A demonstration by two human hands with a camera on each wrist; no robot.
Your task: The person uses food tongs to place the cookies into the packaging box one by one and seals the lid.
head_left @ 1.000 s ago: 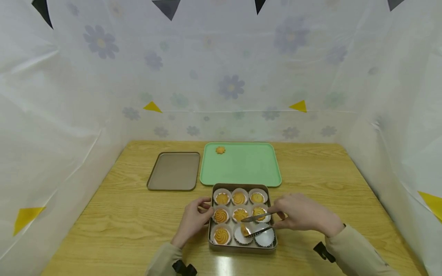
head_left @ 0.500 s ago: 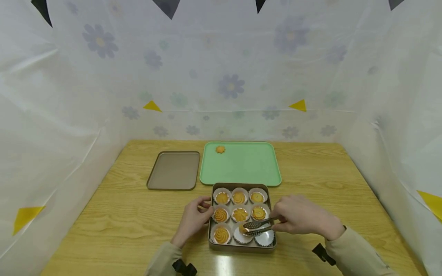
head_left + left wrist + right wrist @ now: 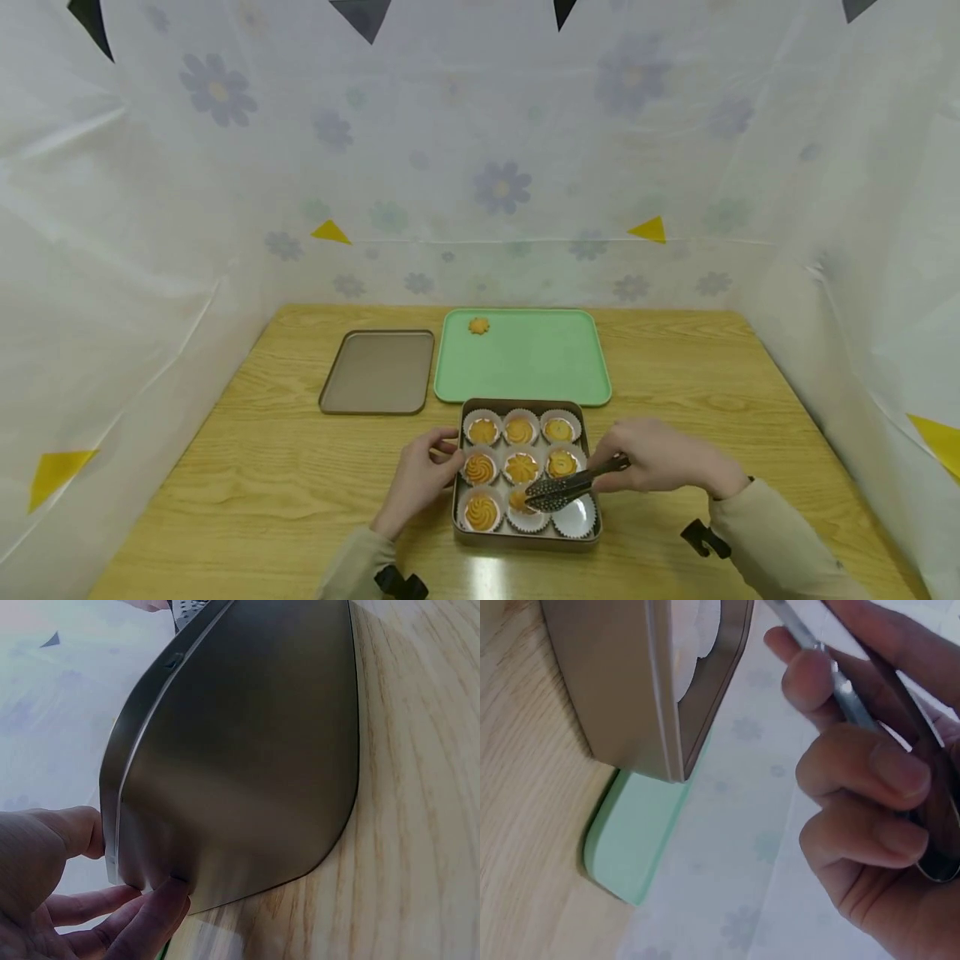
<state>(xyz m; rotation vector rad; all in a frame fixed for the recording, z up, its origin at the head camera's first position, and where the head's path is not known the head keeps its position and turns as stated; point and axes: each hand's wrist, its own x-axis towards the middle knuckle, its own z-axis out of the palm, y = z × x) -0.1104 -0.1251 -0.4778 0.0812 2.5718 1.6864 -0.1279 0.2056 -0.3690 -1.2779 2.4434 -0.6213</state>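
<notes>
In the head view, a deep brown metal baking tin holds rows of white paper cups with golden cookies. My left hand grips the tin's left side; in the left wrist view the thumb is at the rim and the fingers lie against the outer wall. My right hand grips metal tongs, whose perforated tips are over the front middle cup. A cookie sits in that cup, partly covered by the tongs. The front right paper cup has no cookie in it. In the right wrist view, fingers curl round the tongs.
Behind the tin lies a light green tray with one flower-shaped cookie near its far left corner. A flat brown lid or tray lies left of it. White sheeting with flowers surrounds the wooden table.
The cookie, tilted at the tongs' tips before, now sits lower in the front middle cup. The tongs' tips have come together and the right hand has turned slightly. The left hand has stayed put.
</notes>
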